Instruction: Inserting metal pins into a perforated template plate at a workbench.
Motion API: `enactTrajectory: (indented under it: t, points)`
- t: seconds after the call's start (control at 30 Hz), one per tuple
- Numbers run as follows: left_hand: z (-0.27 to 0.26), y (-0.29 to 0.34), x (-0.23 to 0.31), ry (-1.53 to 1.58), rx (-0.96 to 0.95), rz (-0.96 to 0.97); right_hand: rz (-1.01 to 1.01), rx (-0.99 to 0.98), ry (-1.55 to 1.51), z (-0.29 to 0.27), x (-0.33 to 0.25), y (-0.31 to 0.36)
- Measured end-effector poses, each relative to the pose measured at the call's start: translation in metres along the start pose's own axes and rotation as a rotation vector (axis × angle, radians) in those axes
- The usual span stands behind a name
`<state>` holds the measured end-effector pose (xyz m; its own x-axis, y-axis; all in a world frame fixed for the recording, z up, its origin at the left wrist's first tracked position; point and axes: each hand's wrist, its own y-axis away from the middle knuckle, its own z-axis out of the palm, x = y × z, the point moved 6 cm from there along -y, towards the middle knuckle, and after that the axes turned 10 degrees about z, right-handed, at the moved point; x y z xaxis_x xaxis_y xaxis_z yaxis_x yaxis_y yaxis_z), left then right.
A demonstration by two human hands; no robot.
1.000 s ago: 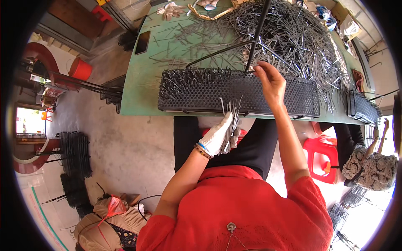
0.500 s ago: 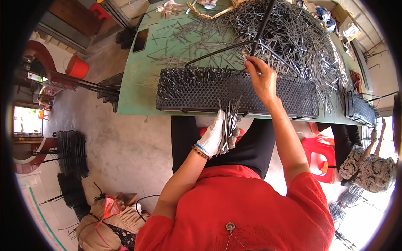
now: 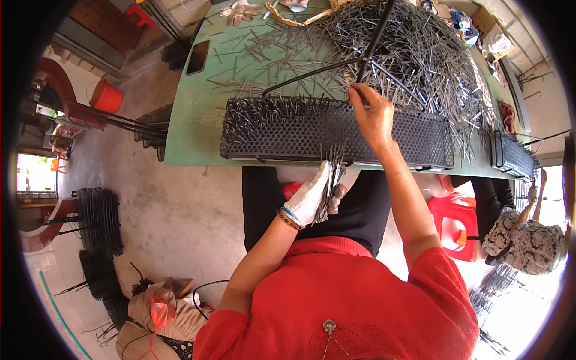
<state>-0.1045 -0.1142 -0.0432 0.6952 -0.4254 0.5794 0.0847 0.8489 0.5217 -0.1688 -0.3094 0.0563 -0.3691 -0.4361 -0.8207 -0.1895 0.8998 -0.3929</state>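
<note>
A long black perforated metal rack (image 3: 288, 135) lies along the table's near edge. Thin dark metal pins (image 3: 252, 114) stand crowded in the holes of its left part; bare holes show farther right. My left hand (image 3: 312, 195), in a white glove, is closed round a bundle of similar pins (image 3: 330, 192) just below the rack's front edge. Bare and pinched, my right hand (image 3: 375, 114) is over the rack's far edge, right of the standing pins. Whatever sits between its fingertips is too small to make out. A black rod frame (image 3: 318, 74) rises behind the rack.
A large heap of loose pins (image 3: 420, 54) covers the far right of the green table (image 3: 192, 132). A phone (image 3: 198, 57) and a glove (image 3: 241, 11) lie at far left. Another person (image 3: 522, 240) is at work on the right, near a second rack (image 3: 513, 156).
The whole view has shifted slightly left. My right hand stays at the rack's far edge, its fingers a little more bent. My left hand still grips the bundle.
</note>
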Motion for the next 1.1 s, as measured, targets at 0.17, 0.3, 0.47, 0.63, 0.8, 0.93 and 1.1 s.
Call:
enactTrajectory:
  t: [0.17, 0.3, 0.47, 0.63, 0.8, 0.93, 1.1]
  points:
    - [-0.001, 0.0, -0.002, 0.022, -0.025, -0.01, -0.087, 0.041, 0.069, 0.004, -0.001, 0.0]
    - [0.001, 0.002, -0.001, 0.042, -0.076, 0.011, -0.067, 0.04, 0.06, 0.006, 0.0, -0.004]
    - [0.003, 0.003, 0.003, 0.043, -0.047, 0.025, -0.08, 0.027, 0.095, 0.007, -0.002, -0.005]
    - [0.003, 0.004, 0.008, -0.05, -0.028, 0.057, -0.078, 0.024, 0.089, 0.004, -0.008, -0.003]
    - [-0.005, 0.003, 0.005, -0.076, -0.017, 0.038, 0.063, -0.071, -0.016, 0.003, -0.009, 0.003]
    - [0.0, 0.005, 0.008, -0.07, 0.032, 0.052, 0.051, -0.111, -0.032, 0.009, -0.004, 0.004]
    - [-0.001, 0.005, 0.007, -0.101, 0.014, 0.026, -0.012, -0.119, 0.028, 0.012, -0.01, 0.002]
